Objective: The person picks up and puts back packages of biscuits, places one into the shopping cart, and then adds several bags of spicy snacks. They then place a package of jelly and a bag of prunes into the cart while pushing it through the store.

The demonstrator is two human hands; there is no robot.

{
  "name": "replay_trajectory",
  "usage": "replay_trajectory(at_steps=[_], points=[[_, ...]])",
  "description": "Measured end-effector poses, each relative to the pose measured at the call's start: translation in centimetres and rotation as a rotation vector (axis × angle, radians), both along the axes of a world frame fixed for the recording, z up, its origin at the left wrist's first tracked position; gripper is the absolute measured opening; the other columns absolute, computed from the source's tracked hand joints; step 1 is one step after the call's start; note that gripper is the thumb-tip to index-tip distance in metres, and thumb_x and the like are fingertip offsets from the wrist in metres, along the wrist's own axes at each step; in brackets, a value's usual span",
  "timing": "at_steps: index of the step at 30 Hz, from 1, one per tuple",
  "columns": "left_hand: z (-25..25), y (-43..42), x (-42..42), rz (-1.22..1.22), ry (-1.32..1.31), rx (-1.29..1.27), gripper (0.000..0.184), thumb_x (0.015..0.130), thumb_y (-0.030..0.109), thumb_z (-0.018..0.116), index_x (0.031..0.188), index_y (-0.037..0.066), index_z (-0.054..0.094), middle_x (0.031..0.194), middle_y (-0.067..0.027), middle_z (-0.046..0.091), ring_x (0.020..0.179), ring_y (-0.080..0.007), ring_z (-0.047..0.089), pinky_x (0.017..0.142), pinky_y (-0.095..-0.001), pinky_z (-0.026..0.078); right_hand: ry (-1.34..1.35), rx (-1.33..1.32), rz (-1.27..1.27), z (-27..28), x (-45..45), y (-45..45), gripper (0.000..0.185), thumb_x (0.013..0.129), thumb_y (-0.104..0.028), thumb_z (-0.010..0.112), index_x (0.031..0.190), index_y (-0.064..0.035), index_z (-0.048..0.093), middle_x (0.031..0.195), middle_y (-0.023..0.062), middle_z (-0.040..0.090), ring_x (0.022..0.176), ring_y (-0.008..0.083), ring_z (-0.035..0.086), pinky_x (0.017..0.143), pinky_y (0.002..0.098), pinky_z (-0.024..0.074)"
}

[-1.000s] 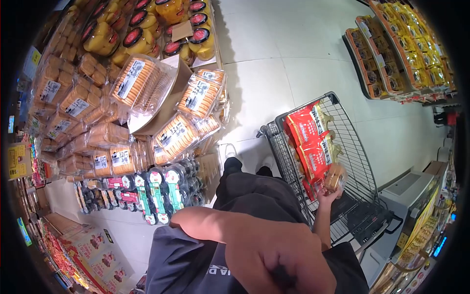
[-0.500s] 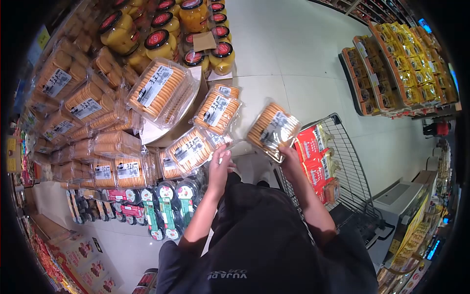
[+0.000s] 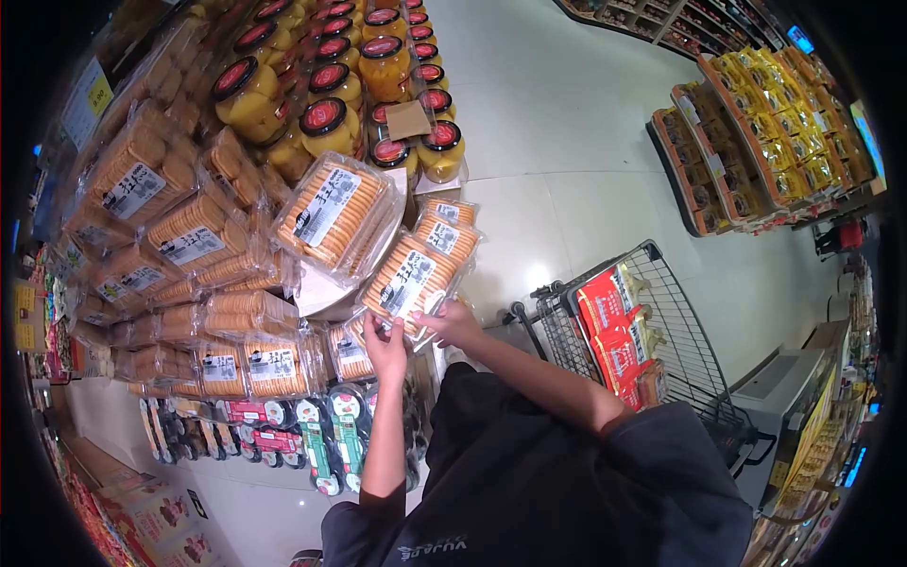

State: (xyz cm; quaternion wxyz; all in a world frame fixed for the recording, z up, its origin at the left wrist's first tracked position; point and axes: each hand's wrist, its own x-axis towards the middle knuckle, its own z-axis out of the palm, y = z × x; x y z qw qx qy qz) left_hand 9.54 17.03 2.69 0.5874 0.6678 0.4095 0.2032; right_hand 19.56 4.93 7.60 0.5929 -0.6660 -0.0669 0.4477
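A clear-wrapped pack of round biscuits with a white label is held by its near edge in both hands. My left hand grips the near left corner, fingers bent around it. At the near right corner, my right hand is closed on the wrapping. Just beyond the held pack lie similar biscuit packs. Another pack sits beside my left hand, partly hidden. A larger stacked biscuit pack lies on the display's rounded corner.
More biscuit packs are piled at left, with fruit jars behind them. Below are dark-lidded packages. A shopping cart holding red packages stands at right. Yellow packs fill a far-right display.
My right hand has carried the biscuit pack left from beside the cart to the display. My left hand has moved slightly down and now grips it too. The view has shifted slightly.
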Motion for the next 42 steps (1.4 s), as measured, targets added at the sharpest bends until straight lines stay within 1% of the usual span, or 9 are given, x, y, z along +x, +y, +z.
replay_trajectory(at_steps=[6,13,15,20,22,24,28,32,42], points=[[0.5,-0.6,0.1,-0.015,-0.091,-0.066,0.057,0.088,0.011,0.060,0.137,-0.004,0.032,0.119,-0.0139,0.051,0.102,-0.0189,0.051,0.088,-0.0289,0.041,-0.133,-0.132,-0.016,-2.9,1.2,-4.9,0.043,0.081,-0.042,0.065,0.066,-0.0015,0.061,0.054,0.0060,0.054,0.043,0.0125,0.049,0.041,0.0286,0.0419],[-1.0,1.2,-0.9,-0.052,-0.005,-0.056,0.059,0.088,0.020,0.063,0.138,0.005,0.034,0.112,-0.0149,0.055,0.096,-0.0178,0.054,0.073,-0.0283,0.048,-0.548,-0.469,-0.959,-7.1,4.4,-27.6,0.036,0.086,-0.029,0.057,0.066,0.0014,0.056,0.057,0.0074,0.052,0.055,0.0143,0.051,0.053,0.0328,0.0399],[-1.3,2.0,-1.4,-0.050,0.009,-0.075,0.060,0.087,0.021,0.065,0.135,0.002,0.036,0.114,-0.0155,0.054,0.098,-0.0195,0.055,0.081,-0.0289,0.047,-0.539,-0.663,-1.192,-9.9,2.8,-35.8,0.033,0.084,-0.026,0.057,0.068,0.0027,0.055,0.059,0.0114,0.053,0.057,0.0194,0.053,0.057,0.0351,0.0408],[2.9,-4.3,-1.2,-0.063,0.012,0.612,0.033,0.082,0.018,0.071,0.099,-0.001,0.051,0.086,-0.0052,0.050,0.076,-0.0125,0.045,0.066,-0.0261,0.041,-0.319,-1.124,-1.555,-20.8,-5.8,-50.5,0.028,0.082,-0.024,0.056,0.067,-0.0005,0.055,0.056,0.0112,0.054,0.051,0.0222,0.053,0.049,0.0372,0.0416],[5.4,-10.2,-0.2,-0.382,-0.045,0.349,0.020,0.085,0.011,0.066,0.091,0.000,0.050,0.082,-0.0040,0.051,0.071,-0.0114,0.045,0.065,-0.0251,0.041,0.376,-0.539,-1.909,-22.0,-8.6,-52.4,0.023,0.082,-0.025,0.057,0.068,-0.0063,0.055,0.057,0.0073,0.055,0.045,0.0195,0.052,0.040,0.0355,0.0403],[4.9,-15.0,0.5,-0.722,0.064,0.314,0.009,0.084,0.004,0.063,0.083,0.000,0.055,0.079,-0.0035,0.054,0.070,-0.0111,0.050,0.064,-0.0237,0.042,0.476,-0.484,-1.872,-23.1,-10.5,-53.7,0.022,0.083,-0.027,0.059,0.069,-0.0104,0.054,0.055,0.0015,0.052,0.039,0.0172,0.048,0.035,0.0318,0.0399],[3.6,-22.9,0.6,-1.185,0.190,0.281,0.009,0.084,0.005,0.061,0.083,-0.004,0.061,0.080,-0.0108,0.060,0.074,-0.0192,0.058,0.069,-0.0287,0.045,0.532,0.006,-2.083,-26.6,-11.0,-56.4,0.028,0.082,-0.033,0.063,0.092,-0.0087,0.053,0.085,0.0073,0.056,0.068,0.0192,0.057,0.054,0.0334,0.0500],[2.4,-23.8,-2.4,-1.227,0.386,0.271,0.012,0.087,0.010,0.060,0.085,-0.002,0.063,0.078,-0.0090,0.062,0.072,-0.0152,0.059,0.067,-0.0274,0.046,0.624,0.210,-2.131,-28.7,-9.3,-59.8,0.048,0.082,-0.039,0.064,0.116,-0.0099,0.046,0.115,0.0116,0.049,0.107,0.0228,0.051,0.082,0.0430,0.0480],[-0.3,-19.2,-10.0,-0.846,0.630,0.033,0.008,0.088,0.008,0.059,0.091,0.000,0.061,0.079,-0.0035,0.063,0.071,-0.0093,0.056,0.068,-0.0222,0.045,0.783,0.776,-2.343,-34.5,-6.5,-64.8,0.056,0.078,-0.046,0.067,0.116,-0.0103,0.048,0.106,0.0106,0.055,0.100,0.0262,0.054,0.083,0.0394,0.0480]])
